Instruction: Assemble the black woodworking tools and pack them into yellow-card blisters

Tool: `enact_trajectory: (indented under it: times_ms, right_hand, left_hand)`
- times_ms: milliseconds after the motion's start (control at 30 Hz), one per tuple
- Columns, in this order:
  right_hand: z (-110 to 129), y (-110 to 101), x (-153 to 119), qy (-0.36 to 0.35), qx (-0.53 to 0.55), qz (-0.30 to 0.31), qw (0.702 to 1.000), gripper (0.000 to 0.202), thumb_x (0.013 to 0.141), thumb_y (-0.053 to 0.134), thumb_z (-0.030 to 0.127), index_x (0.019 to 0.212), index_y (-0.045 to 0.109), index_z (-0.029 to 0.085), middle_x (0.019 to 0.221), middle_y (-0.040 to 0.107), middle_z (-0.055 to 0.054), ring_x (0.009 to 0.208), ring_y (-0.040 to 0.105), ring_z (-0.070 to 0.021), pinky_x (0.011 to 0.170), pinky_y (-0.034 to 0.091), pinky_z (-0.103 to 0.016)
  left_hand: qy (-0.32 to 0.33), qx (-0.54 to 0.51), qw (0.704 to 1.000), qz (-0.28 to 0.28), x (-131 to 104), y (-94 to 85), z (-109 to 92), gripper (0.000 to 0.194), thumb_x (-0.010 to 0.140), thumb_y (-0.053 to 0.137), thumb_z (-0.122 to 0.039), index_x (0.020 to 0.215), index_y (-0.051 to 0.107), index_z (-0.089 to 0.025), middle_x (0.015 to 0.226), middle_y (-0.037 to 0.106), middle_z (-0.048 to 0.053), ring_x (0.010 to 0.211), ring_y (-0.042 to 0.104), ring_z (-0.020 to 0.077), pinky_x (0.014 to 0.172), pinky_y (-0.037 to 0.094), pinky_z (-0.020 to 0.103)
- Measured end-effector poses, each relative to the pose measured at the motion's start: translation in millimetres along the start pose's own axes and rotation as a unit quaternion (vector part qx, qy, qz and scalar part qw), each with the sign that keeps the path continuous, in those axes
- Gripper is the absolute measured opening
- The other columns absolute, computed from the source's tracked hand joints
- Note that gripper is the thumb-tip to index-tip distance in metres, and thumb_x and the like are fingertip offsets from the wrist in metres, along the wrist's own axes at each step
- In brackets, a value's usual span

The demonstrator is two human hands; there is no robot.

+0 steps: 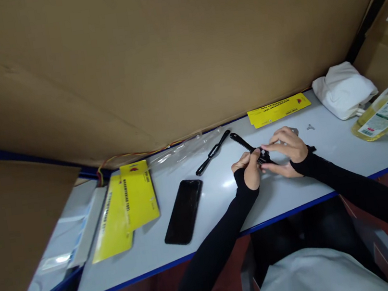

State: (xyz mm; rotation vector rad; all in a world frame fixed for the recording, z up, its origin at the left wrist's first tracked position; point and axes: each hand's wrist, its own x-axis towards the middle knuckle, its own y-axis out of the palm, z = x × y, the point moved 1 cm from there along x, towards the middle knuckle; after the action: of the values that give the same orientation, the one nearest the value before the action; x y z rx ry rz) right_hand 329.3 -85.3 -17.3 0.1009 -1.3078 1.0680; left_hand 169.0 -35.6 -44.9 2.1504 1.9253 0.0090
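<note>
Gripping a black two-handled tool [242, 142] just above the table [223, 219], the left hand [251, 171] has fingers wrapped round its middle, while the right hand [286, 151] pinches at the same spot. Near it on the left there's another black tool [213, 153], then a phone [184, 211] and yellow cards [139, 192]. Small metal piece [310, 127] sits off right, bottle [384, 117] beyond.

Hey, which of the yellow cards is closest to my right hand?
The lone yellow card, just beyond your right hand. The other two, a front card and a back card, overlap left of the phone.
</note>
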Motion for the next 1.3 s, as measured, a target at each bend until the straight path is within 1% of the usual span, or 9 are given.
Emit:
enact_trajectory:
  times_ms: [67,200,467,600,733,867,1000,1133,1300]
  right_hand:
    - [0,0,0,-0.018,0.011,-0.024,0.999,0.034,0.081,0.091,0.041,0.071,0.062,0.026,0.066,0.054,-0.002,0.076,0.055,-0.0246,0.066,0.047,-0.039]
    - [1,1,2,0.007,-0.001,-0.004,1.0,0.028,0.085,0.086,0.046,0.087,0.07,0.024,0.086,0.064,-0.008,0.084,0.058,-0.0261,0.073,0.052,-0.043]
    - [1,1,1,-0.017,-0.016,0.003,1.0,0.027,0.087,0.085,0.045,0.089,0.072,0.022,0.084,0.064,-0.007,0.083,0.058,-0.0247,0.072,0.051,-0.041]
    - [1,0,0,-0.025,-0.01,-0.021,0.999,0.045,0.085,0.088,0.043,0.064,0.054,0.024,0.062,0.048,0.0,0.068,0.051,-0.0205,0.062,0.045,-0.036]
    - [6,0,4,-0.004,-0.013,-0.025,1.0,0.038,0.086,0.087,0.046,0.072,0.06,0.023,0.078,0.06,-0.006,0.076,0.055,-0.0219,0.067,0.049,-0.038]
    - [9,0,4,-0.03,0.003,-0.011,0.999,0.05,0.088,0.086,0.043,0.058,0.05,0.024,0.062,0.048,-0.001,0.07,0.049,-0.0203,0.064,0.046,-0.036]
    - [2,2,-1,0.013,-0.038,0.019,0.999,0.034,0.085,0.085,0.053,0.084,0.071,0.022,0.087,0.064,-0.008,0.087,0.057,-0.025,0.076,0.051,-0.041]
    - [-2,1,-3,-0.016,-0.048,-0.02,0.999,0.046,0.082,0.089,0.05,0.063,0.056,0.024,0.063,0.046,-0.001,0.074,0.05,-0.0229,0.064,0.045,-0.037]
    - [5,2,4,-0.022,-0.03,-0.009,0.999,0.024,0.088,0.084,0.042,0.093,0.072,0.022,0.083,0.064,-0.007,0.08,0.056,-0.0239,0.07,0.052,-0.04]
  left_hand:
    - [-0.004,-0.005,1.0,0.0,0,0.4,0,0.038,0.073,0.082,-0.044,0.053,0.065,-0.017,0.059,0.053,-0.002,0.043,0.049,0.0086,0.04,0.041,0.025]
    - [-0.011,-0.019,1.0,-0.013,1,0.3,-1,0.04,0.071,0.085,-0.041,0.05,0.06,-0.017,0.055,0.046,-0.005,0.042,0.044,0.0065,0.04,0.038,0.023]
    - [-0.007,-0.011,1.0,0.001,-2,1.1,-2,0.044,0.074,0.082,-0.04,0.047,0.056,-0.017,0.053,0.046,-0.005,0.039,0.046,0.0074,0.041,0.04,0.024]
    - [-0.011,-0.011,1.0,0.01,-4,2.1,-3,0.04,0.074,0.082,-0.042,0.05,0.063,-0.016,0.058,0.052,-0.003,0.039,0.05,0.0091,0.041,0.041,0.025]
    - [-0.008,-0.013,1.0,0.001,-3,1.6,-3,0.039,0.074,0.082,-0.041,0.051,0.063,-0.016,0.058,0.053,-0.003,0.04,0.048,0.0081,0.042,0.042,0.025]
    - [-0.009,-0.028,1.0,-0.004,-1,0.6,0,0.041,0.074,0.084,-0.041,0.05,0.06,-0.016,0.058,0.049,-0.004,0.042,0.048,0.0076,0.042,0.04,0.024]
    - [-0.012,-0.022,1.0,0.003,-3,2.3,-2,0.044,0.072,0.085,-0.04,0.048,0.057,-0.017,0.056,0.049,-0.004,0.044,0.047,0.0072,0.044,0.04,0.023]
    - [-0.035,-0.013,0.999,0.005,-6,5.4,-6,0.037,0.07,0.081,-0.04,0.048,0.062,-0.017,0.057,0.053,-0.002,0.039,0.048,0.0085,0.038,0.038,0.025]
    - [-0.028,-0.042,0.999,-0.005,-3,3.8,-4,0.039,0.068,0.083,-0.037,0.046,0.059,-0.016,0.054,0.047,-0.004,0.041,0.046,0.0065,0.041,0.041,0.023]
